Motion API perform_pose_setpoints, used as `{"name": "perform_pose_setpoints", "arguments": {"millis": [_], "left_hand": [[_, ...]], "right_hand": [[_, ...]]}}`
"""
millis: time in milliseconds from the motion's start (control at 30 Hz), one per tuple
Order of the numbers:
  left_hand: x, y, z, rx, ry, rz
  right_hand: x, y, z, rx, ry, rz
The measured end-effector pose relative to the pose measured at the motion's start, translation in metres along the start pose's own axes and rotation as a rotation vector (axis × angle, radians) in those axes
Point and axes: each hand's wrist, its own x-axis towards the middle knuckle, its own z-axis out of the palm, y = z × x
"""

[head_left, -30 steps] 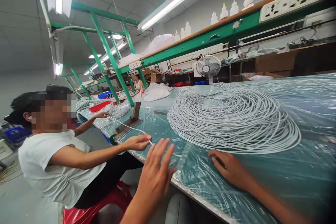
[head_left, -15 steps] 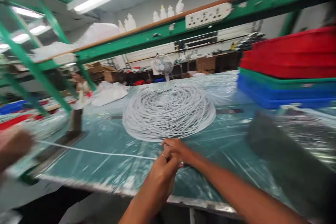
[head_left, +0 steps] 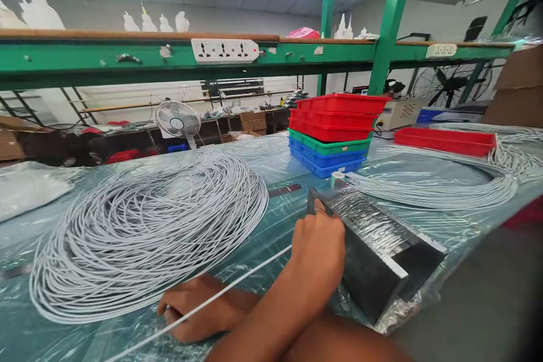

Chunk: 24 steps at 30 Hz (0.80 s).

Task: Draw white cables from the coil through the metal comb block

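Observation:
My left hand, with a ring on one finger, is closed around a thin grey-white cable. It reaches across over my right arm, its fingers against the near plate of a black two-plate holder. Between the plates lies shiny, silvery strand-like material. My right hand rests low at the table, beside the near edge of a large coil of cable. Its fingers are curled; whatever is in them is hidden. The held cable passes in front of this hand down to the bottom edge.
Stacked red, green and blue trays stand behind the holder. Farther right lie another cable coil and a red tray. A green shelf beam with a socket strip runs above the plastic-covered table.
The view has swung right. My hands, together in front of the coil before, are now apart, the left at the black holder with the cable. The other person's hand at left is out of view.

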Motion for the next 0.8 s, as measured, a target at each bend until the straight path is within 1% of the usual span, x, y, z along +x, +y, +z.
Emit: {"name": "perform_pose_setpoints", "arguments": {"millis": [67, 200, 400, 567, 733, 800], "left_hand": [[0.0, 0.001, 0.001, -0.01, -0.005, -0.006], [-0.001, 0.001, 0.004, -0.035, 0.018, 0.013], [-0.001, 0.003, 0.007, -0.053, 0.046, 0.016], [-0.004, 0.007, 0.006, -0.069, 0.03, 0.042], [-0.005, 0.004, 0.016, -0.052, 0.102, 0.112], [-0.005, 0.003, 0.021, -0.019, 0.169, 0.154]], "right_hand": [[0.0, -0.004, -0.005, -0.052, -0.014, -0.002], [-0.001, -0.011, -0.012, -0.078, -0.025, 0.005], [0.0, -0.006, -0.005, -0.117, 0.012, -0.017], [0.0, -0.003, 0.001, -0.155, 0.064, -0.052], [-0.001, -0.006, 0.001, -0.164, 0.086, -0.039], [-0.001, -0.008, 0.001, -0.163, 0.087, -0.039]]}}
